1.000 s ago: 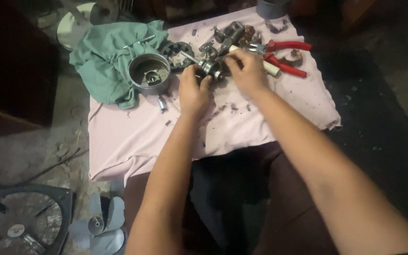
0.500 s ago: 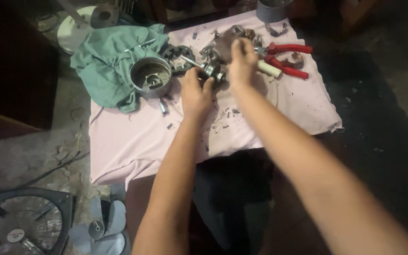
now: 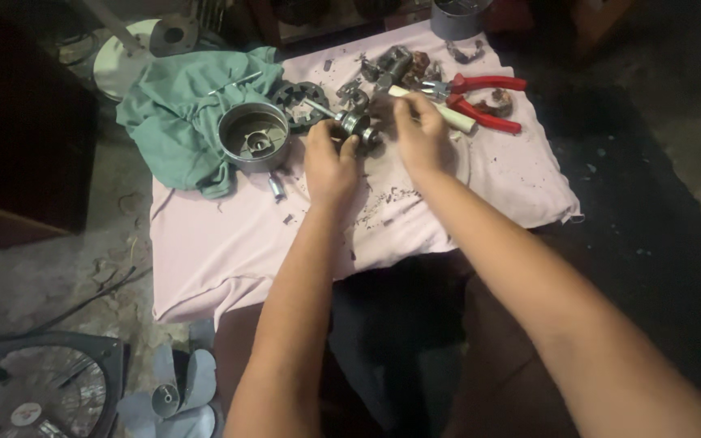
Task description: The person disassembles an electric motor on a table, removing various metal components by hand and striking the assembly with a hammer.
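Pink cloth is covering the table, both hands, left and right, pinching fingers shut around a small metal rotor beside red pliers.

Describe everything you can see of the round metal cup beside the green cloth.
The round metal cup is a shallow grey housing of dull, worn metal, mouth up, with a raised hub at the centre of its floor. It stands upright on the pink cloth, its far side against the crumpled green cloth. A dark toothed ring lies just beyond it. Neither hand touches it; the left hand is nearest.
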